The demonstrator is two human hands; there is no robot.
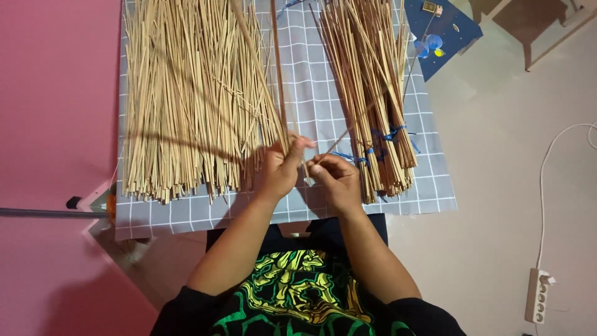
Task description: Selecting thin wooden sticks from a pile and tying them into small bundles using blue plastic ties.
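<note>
Strips (278,74) of thin bamboo are pinched upright in the left hand (281,169), whose fingers are closed around them, the thumb pressed across near their lower ends. A single thinner strip (348,130) is gripped between the fingertips of the right hand (336,179); it slants up and to the right over the bundle (373,93). Both hands are held close together, just above a grey checked cloth (311,93). A wide loose pile (186,93) of strips is spread on the cloth to the left, while the bundle on the right is tied with blue string (385,137). A white power strip (540,294) is seen on the floor at the lower right.
</note>
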